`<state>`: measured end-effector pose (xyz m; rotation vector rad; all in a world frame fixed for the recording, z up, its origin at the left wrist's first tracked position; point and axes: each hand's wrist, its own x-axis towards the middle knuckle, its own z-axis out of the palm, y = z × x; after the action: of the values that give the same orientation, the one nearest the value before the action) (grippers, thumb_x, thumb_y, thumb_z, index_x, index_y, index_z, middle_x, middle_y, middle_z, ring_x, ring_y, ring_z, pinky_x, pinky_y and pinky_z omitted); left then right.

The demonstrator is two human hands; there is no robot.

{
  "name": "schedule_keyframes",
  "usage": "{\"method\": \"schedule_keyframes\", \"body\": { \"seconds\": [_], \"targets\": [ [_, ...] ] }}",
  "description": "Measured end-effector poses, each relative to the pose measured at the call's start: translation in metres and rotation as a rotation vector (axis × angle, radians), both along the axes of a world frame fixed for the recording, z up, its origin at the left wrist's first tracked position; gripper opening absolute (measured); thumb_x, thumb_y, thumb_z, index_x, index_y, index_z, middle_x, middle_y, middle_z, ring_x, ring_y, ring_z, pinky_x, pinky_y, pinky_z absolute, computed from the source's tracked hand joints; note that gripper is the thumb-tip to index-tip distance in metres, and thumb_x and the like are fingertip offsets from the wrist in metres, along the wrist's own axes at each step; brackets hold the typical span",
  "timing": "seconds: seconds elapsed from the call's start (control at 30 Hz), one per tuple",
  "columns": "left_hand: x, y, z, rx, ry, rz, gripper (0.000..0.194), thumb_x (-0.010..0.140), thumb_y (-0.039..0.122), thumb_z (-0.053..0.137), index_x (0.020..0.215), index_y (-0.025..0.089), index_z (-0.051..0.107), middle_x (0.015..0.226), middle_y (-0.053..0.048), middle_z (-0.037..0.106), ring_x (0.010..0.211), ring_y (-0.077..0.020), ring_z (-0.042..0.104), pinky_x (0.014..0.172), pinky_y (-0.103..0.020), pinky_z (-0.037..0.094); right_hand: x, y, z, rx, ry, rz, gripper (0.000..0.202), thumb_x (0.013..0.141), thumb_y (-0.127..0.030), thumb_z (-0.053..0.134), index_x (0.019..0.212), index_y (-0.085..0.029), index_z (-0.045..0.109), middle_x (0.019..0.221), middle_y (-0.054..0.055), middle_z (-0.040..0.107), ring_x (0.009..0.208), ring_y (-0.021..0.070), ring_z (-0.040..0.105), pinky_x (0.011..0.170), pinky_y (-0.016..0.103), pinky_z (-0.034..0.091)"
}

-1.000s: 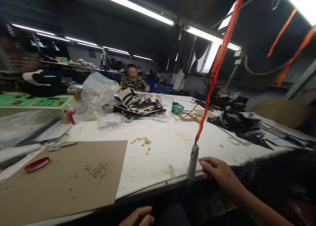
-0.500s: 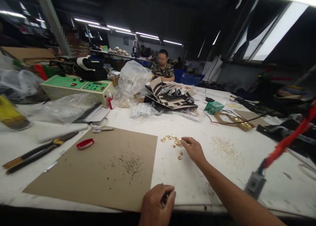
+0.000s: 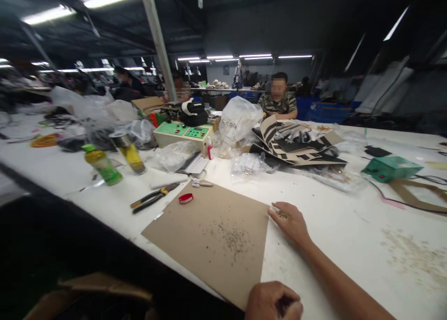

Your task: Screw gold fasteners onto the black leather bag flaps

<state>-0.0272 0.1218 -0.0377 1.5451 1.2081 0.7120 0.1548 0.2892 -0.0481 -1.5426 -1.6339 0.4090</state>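
Observation:
My right hand rests on the white table by the right edge of the brown board, thumb and fingers apart. Small gold pieces show between its thumb and forefinger, partly hidden by the hand. Near the front edge of the board, my left hand is curled, with something dark and too small to name between its fingers. Dark bits lie scattered over the board, and a red ring-shaped item is at its upper left.
Pliers lie left of the board, with bottles farther left. A green-topped machine, plastic bags and black-and-beige sheets stand behind. A green box and pale bits are at right. A person sits opposite.
The view has swung left. My right hand has moved left to the board's edge, and the gold pieces that were spread on the table now show only inside that hand's curve.

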Motion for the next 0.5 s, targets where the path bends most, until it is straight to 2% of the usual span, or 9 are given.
{"method": "schedule_keyframes", "body": {
  "seconds": [0.13,0.23,0.3,0.37,0.43,0.5],
  "targets": [
    [0.002,-0.004,0.010,-0.069,0.007,0.029,0.026,0.076,0.025,0.072,0.095,0.018,0.087,0.085,-0.007,0.084,0.074,-0.0205,0.076,0.067,-0.024,0.056,-0.003,-0.015,0.002,0.032,-0.053,0.133,0.016,0.079,-0.046,0.073,0.079,-0.031,0.080,0.090,0.007,0.074,0.093,0.0326,0.066,0.098,0.056,0.051],
    [0.001,-0.006,0.018,-0.070,0.014,0.056,0.026,0.075,0.027,0.072,0.095,0.018,0.087,0.085,-0.007,0.084,0.076,-0.0218,0.077,0.068,-0.026,0.056,0.003,-0.037,0.005,0.052,-0.090,0.180,0.018,0.083,-0.044,0.067,0.070,-0.035,0.075,0.081,0.009,0.073,0.084,0.0363,0.065,0.088,0.060,0.051],
    [0.001,-0.008,0.022,-0.067,-0.009,0.057,0.027,0.076,0.028,0.071,0.096,0.018,0.087,0.087,-0.007,0.084,0.078,-0.0229,0.078,0.069,-0.027,0.057,0.003,-0.048,0.012,0.072,-0.112,0.187,0.019,0.084,-0.046,0.065,0.071,-0.037,0.074,0.082,0.010,0.073,0.083,0.0382,0.064,0.085,0.062,0.050],
    [0.001,-0.010,0.023,-0.068,-0.041,0.059,0.027,0.077,0.027,0.071,0.097,0.018,0.087,0.088,-0.008,0.084,0.080,-0.0239,0.078,0.070,-0.028,0.058,-0.005,-0.051,0.023,0.102,-0.128,0.184,0.018,0.086,-0.049,0.065,0.077,-0.037,0.075,0.090,0.010,0.075,0.090,0.0388,0.066,0.091,0.064,0.049],
    [0.000,-0.013,0.024,-0.073,-0.050,0.067,0.022,0.079,0.025,0.072,0.095,0.019,0.087,0.087,-0.008,0.084,0.080,-0.0249,0.079,0.072,-0.030,0.060,-0.026,-0.044,0.037,0.131,-0.139,0.210,0.019,0.089,-0.050,0.064,0.087,-0.034,0.076,0.101,0.009,0.075,0.102,0.0366,0.066,0.100,0.060,0.048],
    [-0.002,-0.018,0.026,-0.037,-0.047,0.057,0.017,0.085,0.027,0.075,0.099,0.023,0.085,0.096,-0.008,0.083,0.087,-0.0251,0.078,0.077,-0.034,0.061,-0.062,-0.027,0.049,0.139,-0.157,0.288,0.023,0.092,-0.049,0.063,0.096,-0.031,0.076,0.110,0.008,0.074,0.109,0.0321,0.066,0.104,0.052,0.048]
  ]
}}
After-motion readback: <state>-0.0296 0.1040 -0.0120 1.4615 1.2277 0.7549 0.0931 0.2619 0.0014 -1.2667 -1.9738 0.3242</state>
